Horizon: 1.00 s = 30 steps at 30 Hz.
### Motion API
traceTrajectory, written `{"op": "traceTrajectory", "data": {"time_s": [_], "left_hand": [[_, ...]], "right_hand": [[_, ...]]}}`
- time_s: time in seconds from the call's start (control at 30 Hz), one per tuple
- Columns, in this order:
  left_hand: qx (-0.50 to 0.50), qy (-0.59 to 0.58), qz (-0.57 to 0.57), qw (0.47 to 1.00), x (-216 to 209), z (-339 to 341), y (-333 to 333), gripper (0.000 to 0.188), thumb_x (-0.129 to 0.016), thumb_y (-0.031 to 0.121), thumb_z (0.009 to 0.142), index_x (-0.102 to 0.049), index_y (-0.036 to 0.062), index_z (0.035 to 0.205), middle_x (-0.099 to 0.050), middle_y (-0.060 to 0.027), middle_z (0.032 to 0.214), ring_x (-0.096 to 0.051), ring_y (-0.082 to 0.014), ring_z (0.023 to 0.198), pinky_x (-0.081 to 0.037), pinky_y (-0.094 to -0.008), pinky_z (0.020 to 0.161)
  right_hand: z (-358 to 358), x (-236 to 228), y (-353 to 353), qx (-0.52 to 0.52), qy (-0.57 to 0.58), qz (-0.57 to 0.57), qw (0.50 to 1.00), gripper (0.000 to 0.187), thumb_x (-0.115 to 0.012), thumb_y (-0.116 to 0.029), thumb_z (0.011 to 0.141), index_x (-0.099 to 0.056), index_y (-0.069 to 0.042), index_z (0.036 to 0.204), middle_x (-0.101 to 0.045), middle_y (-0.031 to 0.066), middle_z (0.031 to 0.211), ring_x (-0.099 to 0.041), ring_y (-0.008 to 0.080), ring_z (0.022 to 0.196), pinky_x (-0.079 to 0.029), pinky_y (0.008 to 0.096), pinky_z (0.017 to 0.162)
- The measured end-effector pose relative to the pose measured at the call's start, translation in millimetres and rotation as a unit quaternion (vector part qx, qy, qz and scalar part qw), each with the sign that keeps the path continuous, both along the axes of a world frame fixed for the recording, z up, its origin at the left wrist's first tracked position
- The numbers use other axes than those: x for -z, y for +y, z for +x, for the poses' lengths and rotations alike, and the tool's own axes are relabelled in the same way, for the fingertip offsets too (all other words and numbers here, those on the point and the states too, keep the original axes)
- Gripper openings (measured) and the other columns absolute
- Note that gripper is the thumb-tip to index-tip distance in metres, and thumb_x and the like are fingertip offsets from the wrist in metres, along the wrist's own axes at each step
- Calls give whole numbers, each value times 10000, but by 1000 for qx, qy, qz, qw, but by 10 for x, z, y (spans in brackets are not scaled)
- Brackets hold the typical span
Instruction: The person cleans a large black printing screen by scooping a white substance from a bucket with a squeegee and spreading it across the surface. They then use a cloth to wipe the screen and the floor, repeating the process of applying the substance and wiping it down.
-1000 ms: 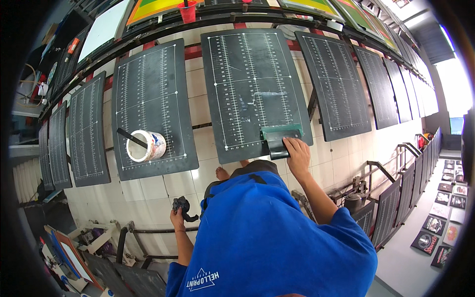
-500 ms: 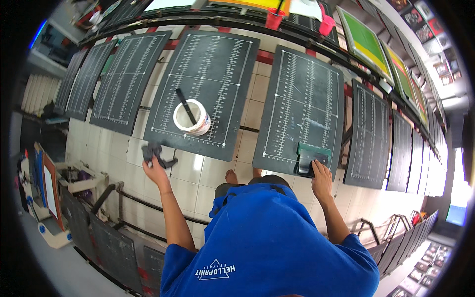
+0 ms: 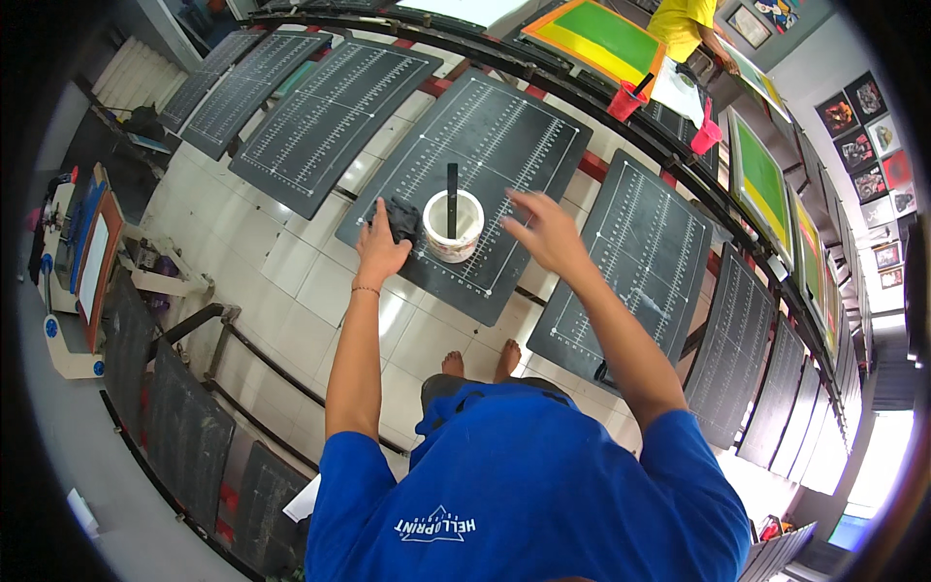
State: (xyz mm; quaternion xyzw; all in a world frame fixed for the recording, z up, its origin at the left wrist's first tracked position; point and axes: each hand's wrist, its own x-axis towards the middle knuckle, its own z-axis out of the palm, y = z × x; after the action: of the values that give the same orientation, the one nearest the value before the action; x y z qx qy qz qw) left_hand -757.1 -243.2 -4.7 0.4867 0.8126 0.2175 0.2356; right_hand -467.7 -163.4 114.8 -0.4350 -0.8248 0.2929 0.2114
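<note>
A white tub (image 3: 465,242) with a black stick (image 3: 452,194) upright in it stands on a dark printing board (image 3: 393,184) marked with white rulers. Just left of the tub, my left hand (image 3: 384,250) has its fingers on a crumpled dark cloth (image 3: 401,219), pressed against the board. My right hand (image 3: 545,233) hovers right of the tub, apart from it, with thumb and fingers spread and holding nothing. Beneath my right forearm, a dark bit, perhaps of the squeegee (image 3: 602,372), shows at the near edge of the neighbouring board (image 3: 635,262); the rest is hidden.
Similar boards (image 3: 308,126) stand in a row on both sides, with gaps to the tiled floor. Behind runs a dark rail (image 3: 543,73). Beyond it are coloured screen frames (image 3: 592,39), two red cups (image 3: 626,100) and a person in yellow (image 3: 684,24).
My right hand has left the squeegee and moved up and left towards the tub. My left hand has carried the dark cloth onto the board beside the tub. The view has turned.
</note>
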Motion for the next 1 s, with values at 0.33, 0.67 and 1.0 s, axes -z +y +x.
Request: {"op": "traceTrajectory", "data": {"time_s": [0.33, 0.67, 1.0], "left_hand": [[51, 122, 31, 991, 368, 292, -149, 601, -363, 389, 1010, -338, 141, 1557, -228, -261, 1607, -136, -500, 1485, -112, -660, 1163], [-35, 83, 297, 951, 159, 916, -369, 744, -629, 90, 858, -293, 17, 1518, -350, -302, 1469, -369, -494, 1340, -292, -542, 1138], [27, -89, 230, 969, 85, 998, 120, 897, -860, 84, 666, -360, 23, 1408, -395, -250, 1338, -492, -473, 1184, -442, -460, 1018]], "right_hand": [[-831, 366, 814, 0, -18, -6, 1000, 371, -715, -381, 810, -726, -55, 986, -707, 155, 883, -677, 325, 811, -515, 430, 733], [-152, 297, 704, 78, 38, -9, 996, 233, -725, -265, 840, -751, -86, 987, -717, 128, 820, -677, 263, 736, -508, 370, 686], [451, 655, 813, 95, 89, -51, 990, 229, -733, -242, 850, -761, -79, 1008, -699, 90, 756, -642, 199, 688, -491, 333, 671]]}}
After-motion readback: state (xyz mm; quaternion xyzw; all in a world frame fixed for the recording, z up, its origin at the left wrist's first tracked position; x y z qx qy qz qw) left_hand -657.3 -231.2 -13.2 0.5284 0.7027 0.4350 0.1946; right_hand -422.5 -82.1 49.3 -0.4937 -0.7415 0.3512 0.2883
